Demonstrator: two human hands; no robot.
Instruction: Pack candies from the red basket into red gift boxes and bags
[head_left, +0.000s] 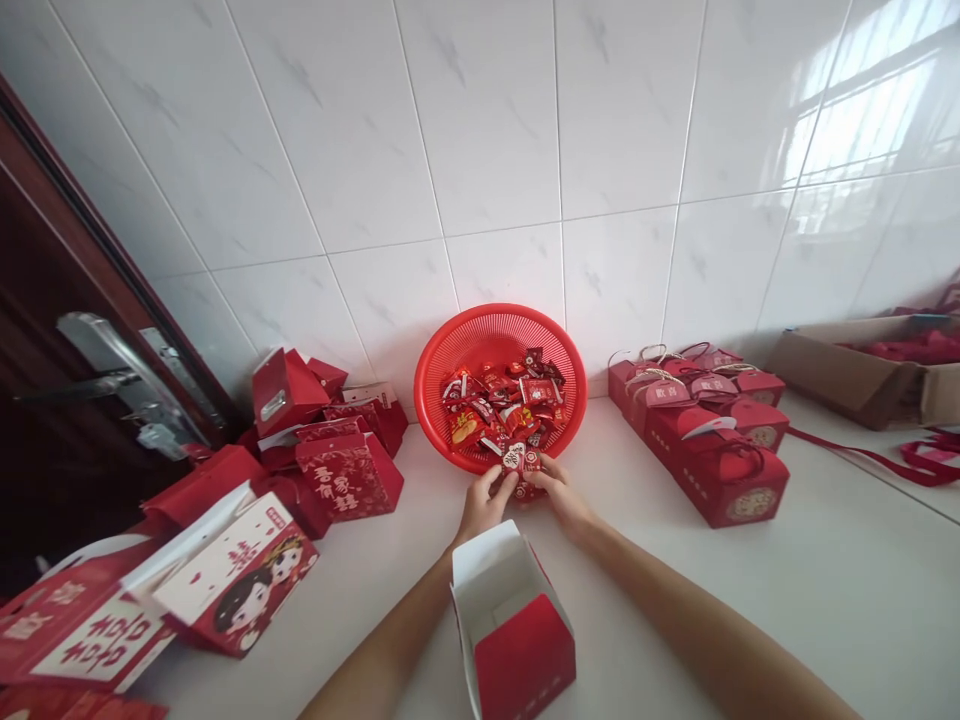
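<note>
Between both hands, at the near rim of a red plastic basket (495,318), is a small red wrapped candy packet (531,462) with white print. My left hand (484,500) pinches its left side, and my right hand (562,495) grips its right side. Inside the basket lie many red-wrapped candies (499,385), a few with gold or yellow on them. Nearer to me, between my forearms, stands an open red gift box (525,655) with a pale inside; the part of its interior that shows holds nothing.
Red and white gift boxes (349,470) are heaped at the left, beside a dark door with a metal handle (112,350). Closed red boxes with cord ties (712,480) stand in rows at the right. A cardboard carton (840,375) and red ribbon (862,455) lie farther right. A tiled wall rises behind.
</note>
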